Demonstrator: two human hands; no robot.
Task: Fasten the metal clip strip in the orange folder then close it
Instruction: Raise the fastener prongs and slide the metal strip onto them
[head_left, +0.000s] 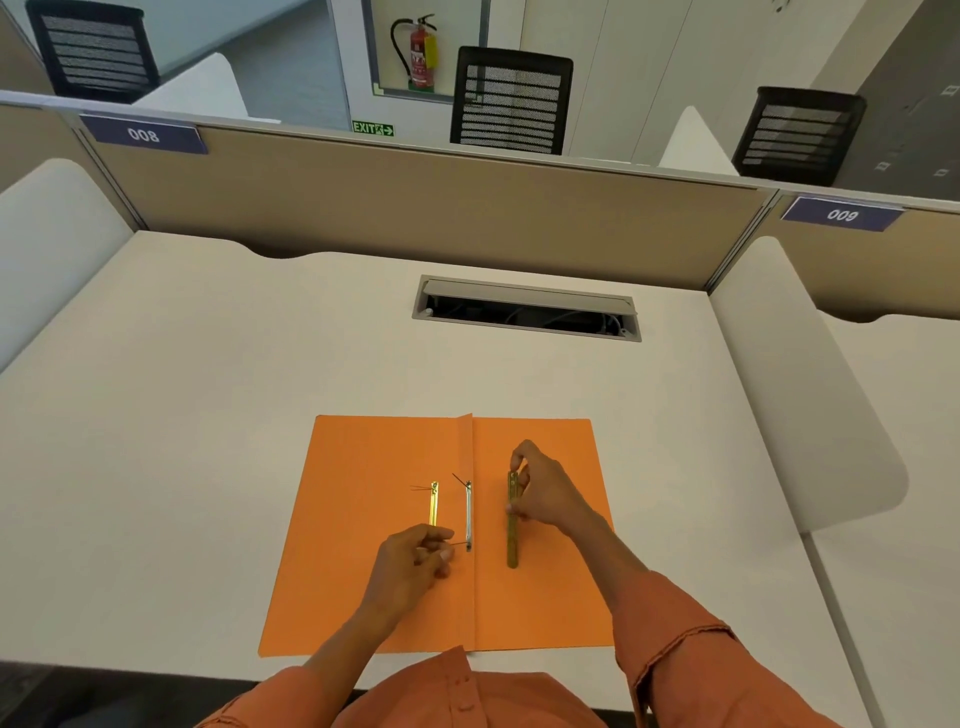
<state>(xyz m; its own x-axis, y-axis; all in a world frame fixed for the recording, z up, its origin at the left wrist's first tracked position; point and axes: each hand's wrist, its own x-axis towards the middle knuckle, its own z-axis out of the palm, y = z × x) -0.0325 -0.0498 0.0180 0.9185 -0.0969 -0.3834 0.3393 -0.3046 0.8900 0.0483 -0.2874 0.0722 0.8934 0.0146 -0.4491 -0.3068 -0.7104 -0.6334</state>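
The orange folder (363, 545) lies open flat on the white desk, its spine fold running down the middle. A silver fastener base (468, 514) sits along the spine with thin prongs sticking up at both ends. A gold strip (433, 503) lies on the left flap. My left hand (413, 564) rests over that strip's near end, fingertips pinching by the lower prong. On the right flap lies a darker gold clip strip (512, 540), and my right hand (545, 493) pinches its far end.
The white desk (208, 415) has an open cable tray slot (527, 309) behind the folder. Beige partition walls stand at the back, curved white dividers on both sides. Black mesh chairs stand beyond the partition.
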